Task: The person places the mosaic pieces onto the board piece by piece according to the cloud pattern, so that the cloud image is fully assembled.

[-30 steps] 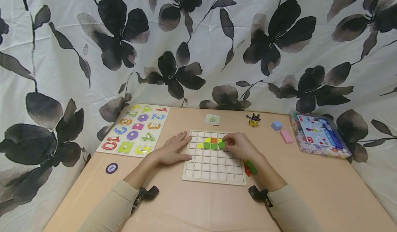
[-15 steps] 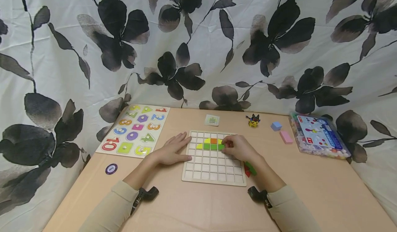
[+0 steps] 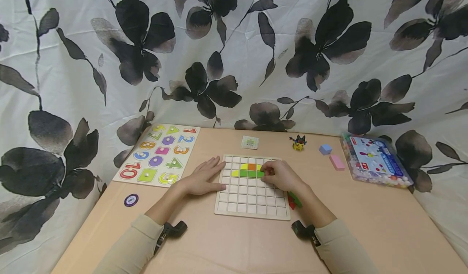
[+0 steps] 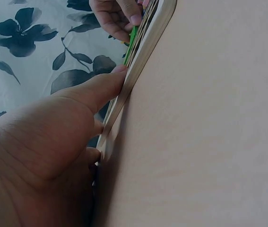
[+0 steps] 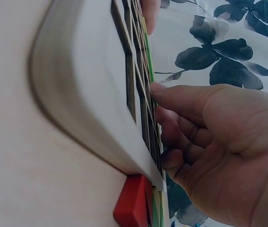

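Note:
A wooden grid board (image 3: 252, 203) lies in the middle of the table. Yellow, orange and green tiles (image 3: 247, 170) fill part of its upper rows. My left hand (image 3: 203, 177) rests flat against the board's left edge (image 4: 141, 52), its thumb (image 4: 100, 87) along the rim. My right hand (image 3: 275, 174) sits on the board just right of the coloured tiles. Its curled fingers (image 5: 174, 127) pinch a green tile (image 3: 260, 174) set down at the end of the green row. Loose red (image 5: 133, 204) and green (image 3: 295, 199) pieces lie by the board's right side under my right forearm.
A number puzzle board (image 3: 159, 154) lies at the left and a purple chip (image 3: 131, 200) near the front left. A small card (image 3: 250, 142), a toy figure (image 3: 299, 142), a blue cube (image 3: 326, 148), a pink block (image 3: 337, 161) and a plastic box (image 3: 376, 160) stand behind and right. Flowered cloth surrounds the table.
My right hand has carried the green tile left and down into the row beside the other green tiles. The left hand has stayed where it was.

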`<state>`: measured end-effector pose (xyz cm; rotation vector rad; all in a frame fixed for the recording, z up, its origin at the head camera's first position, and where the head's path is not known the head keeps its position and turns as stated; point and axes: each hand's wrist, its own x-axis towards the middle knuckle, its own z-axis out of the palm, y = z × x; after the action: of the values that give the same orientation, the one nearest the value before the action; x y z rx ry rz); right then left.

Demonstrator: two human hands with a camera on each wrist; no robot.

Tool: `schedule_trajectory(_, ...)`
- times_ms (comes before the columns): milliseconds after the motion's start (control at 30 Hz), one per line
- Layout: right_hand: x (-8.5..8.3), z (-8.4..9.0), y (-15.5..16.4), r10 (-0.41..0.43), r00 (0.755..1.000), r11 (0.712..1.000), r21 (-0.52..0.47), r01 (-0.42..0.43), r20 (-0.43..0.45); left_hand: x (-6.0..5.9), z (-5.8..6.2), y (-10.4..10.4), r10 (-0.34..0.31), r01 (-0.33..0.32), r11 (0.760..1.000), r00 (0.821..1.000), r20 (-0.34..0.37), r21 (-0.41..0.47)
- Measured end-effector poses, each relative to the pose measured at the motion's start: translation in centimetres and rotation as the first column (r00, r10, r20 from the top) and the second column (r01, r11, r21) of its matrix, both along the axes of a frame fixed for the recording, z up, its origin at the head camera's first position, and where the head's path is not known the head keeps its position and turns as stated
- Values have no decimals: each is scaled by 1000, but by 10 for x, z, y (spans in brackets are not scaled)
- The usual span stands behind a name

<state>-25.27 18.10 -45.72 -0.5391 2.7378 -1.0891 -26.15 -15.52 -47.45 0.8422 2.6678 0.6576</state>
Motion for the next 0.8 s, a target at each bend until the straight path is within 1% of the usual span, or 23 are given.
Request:
schedule_trajectory(133,-2,-1,1,11,1000,1000,-4,-11,-3,1,1,0,-1,1,1000,1000,2,-6)
schedule_trajectory(333,-5,0,3,21,999,1000,-4,-21,-30,2,3,0,-7,7,1000,1000,-2,10)
schedule_trajectory(533,-5,8,10,8,999,999,-44,-10,-42,0,1,0,-3,3,1000,1000,0,7)
schedule_trajectory(700,-3,15,17,5,998,998,-61,-8,-62,-1,-1,0,1,-1,1000,1000,4,-14)
schedule_trajectory(800,-1,21,22,3,997,998,-64,-8,-82,-1,-2,0,1,-1,1000,1000,5,-12)
